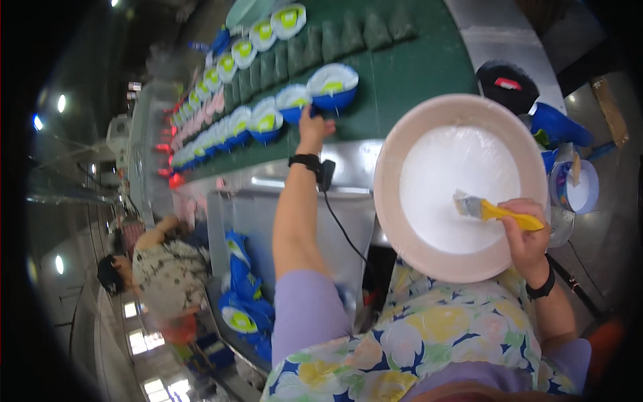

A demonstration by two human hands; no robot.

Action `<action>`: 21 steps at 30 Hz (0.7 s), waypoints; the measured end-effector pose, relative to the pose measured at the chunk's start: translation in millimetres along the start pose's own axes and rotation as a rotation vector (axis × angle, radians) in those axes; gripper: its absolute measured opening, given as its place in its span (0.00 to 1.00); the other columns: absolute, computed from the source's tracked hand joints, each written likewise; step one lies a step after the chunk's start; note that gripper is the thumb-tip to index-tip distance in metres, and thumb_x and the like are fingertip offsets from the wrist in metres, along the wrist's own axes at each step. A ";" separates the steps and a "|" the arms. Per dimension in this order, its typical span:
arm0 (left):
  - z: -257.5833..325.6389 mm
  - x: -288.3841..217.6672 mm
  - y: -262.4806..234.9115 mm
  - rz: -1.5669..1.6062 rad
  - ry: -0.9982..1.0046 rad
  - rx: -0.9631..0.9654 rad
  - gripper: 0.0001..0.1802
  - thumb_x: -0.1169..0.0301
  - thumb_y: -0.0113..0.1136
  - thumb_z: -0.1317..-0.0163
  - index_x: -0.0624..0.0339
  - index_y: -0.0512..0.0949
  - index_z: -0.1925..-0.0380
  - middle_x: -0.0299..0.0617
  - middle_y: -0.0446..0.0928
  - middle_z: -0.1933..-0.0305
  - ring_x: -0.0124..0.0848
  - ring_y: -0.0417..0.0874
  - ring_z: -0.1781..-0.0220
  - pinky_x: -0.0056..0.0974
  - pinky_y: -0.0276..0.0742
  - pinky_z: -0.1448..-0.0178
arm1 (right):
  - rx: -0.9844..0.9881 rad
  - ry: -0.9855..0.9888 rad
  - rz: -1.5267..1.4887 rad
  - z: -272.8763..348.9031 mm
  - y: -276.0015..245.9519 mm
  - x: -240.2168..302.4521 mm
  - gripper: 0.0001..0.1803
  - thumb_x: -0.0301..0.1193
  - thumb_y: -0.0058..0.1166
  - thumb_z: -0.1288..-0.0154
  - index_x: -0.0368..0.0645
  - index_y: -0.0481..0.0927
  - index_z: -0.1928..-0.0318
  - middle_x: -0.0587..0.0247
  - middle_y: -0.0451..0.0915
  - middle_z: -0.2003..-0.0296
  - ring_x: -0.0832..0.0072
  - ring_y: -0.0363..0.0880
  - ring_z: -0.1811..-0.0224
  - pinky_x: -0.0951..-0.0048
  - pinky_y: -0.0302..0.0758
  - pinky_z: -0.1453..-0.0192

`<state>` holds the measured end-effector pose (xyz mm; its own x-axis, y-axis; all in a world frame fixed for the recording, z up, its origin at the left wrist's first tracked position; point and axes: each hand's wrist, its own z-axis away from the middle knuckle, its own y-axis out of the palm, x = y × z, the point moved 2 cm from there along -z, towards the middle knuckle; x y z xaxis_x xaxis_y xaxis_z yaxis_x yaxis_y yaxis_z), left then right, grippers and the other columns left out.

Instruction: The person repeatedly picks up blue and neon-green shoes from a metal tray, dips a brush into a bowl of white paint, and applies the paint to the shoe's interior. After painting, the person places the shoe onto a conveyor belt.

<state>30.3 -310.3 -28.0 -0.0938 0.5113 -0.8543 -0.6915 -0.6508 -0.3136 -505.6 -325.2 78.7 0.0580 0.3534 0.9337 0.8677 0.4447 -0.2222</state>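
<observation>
My right hand (526, 234) is closed around the yellow handle of a paintbrush (512, 216). Its pale bristles are over the white liquid (462, 181) in a wide, pale pink basin (392, 154). My left hand (315, 128) reaches forward to a row of blue, cup-like pieces with white rims and yellow-green insides, perhaps shoe uppers. Its fingertips are at the lower edge of one blue piece (293, 100); thumb and fingers are spread apart. Another blue piece (333, 87) sits just right of it. Whether the fingertips touch the piece is hard to tell.
A green work surface (415, 74) also bears a row of dark grey pieces (328, 41) and more white-and-yellow-green ones (264, 32). Below my left arm, a grey bin (251, 208) holds blue pieces (244, 295). A black container (506, 87) stands right; another person (171, 268) works left.
</observation>
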 end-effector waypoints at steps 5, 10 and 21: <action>134.2 -19.0 -99.8 -0.204 0.323 -0.051 0.31 0.72 0.58 0.33 0.58 0.61 0.31 0.51 0.74 0.40 0.36 0.83 0.50 0.38 0.80 0.48 | 0.004 0.081 -0.093 11.1 -1.9 -5.2 0.09 0.19 0.53 0.31 0.35 0.72 0.53 0.49 0.80 0.54 0.68 0.81 0.54 0.70 0.79 0.48; 282.8 50.1 -230.1 -0.824 0.005 -0.078 0.43 0.59 0.69 0.41 0.62 0.60 0.30 0.54 0.69 0.33 0.43 0.72 0.33 0.41 0.71 0.34 | 0.029 0.116 -0.133 4.3 6.6 -15.2 0.09 0.23 0.50 0.27 0.34 0.72 0.50 0.50 0.79 0.52 0.70 0.81 0.53 0.71 0.81 0.47; 335.7 86.2 -208.1 -1.318 0.213 -0.227 0.37 0.67 0.68 0.48 0.68 0.65 0.40 0.61 0.82 0.62 0.51 0.85 0.59 0.46 0.81 0.53 | 0.168 0.239 -0.192 -11.5 12.7 -12.0 0.09 0.27 0.52 0.27 0.36 0.74 0.50 0.60 0.80 0.56 0.78 0.81 0.60 0.80 0.78 0.53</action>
<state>-74.3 57.6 102.8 0.6674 0.7390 0.0914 -0.0459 0.1633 -0.9855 -489.6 -333.3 67.9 0.0325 0.0559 0.9979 0.7820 0.6204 -0.0603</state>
